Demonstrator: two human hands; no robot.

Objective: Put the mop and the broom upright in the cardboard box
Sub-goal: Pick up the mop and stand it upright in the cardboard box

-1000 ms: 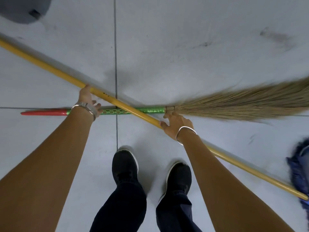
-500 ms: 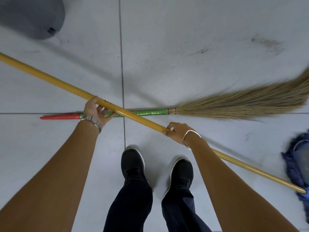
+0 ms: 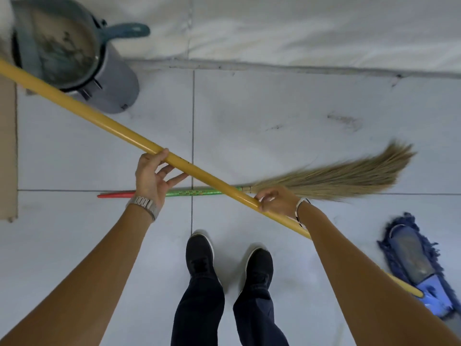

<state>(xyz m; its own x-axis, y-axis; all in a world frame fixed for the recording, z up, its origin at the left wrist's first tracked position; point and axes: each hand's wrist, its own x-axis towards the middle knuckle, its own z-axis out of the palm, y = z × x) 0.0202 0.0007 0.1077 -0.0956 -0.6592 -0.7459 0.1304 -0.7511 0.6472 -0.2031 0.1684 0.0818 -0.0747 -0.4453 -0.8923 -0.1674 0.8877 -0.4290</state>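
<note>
- Mop (image 3: pixel 104 121): yellow pole held off the floor, slanting from upper left to lower right; blue head (image 3: pixel 419 265) at lower right.
- Left hand (image 3: pixel 149 178): thumb over pole, fingers loosely spread beneath.
- Right hand (image 3: pixel 277 201): curled around pole lower down.
- Broom (image 3: pixel 324 181): flat on tiled floor (image 3: pixel 274 121) beneath pole, bristles pointing right.
- Cardboard box (image 3: pixel 7 146): edge at far left.
- Grey bin (image 3: pixel 112 78) upper left.
</note>
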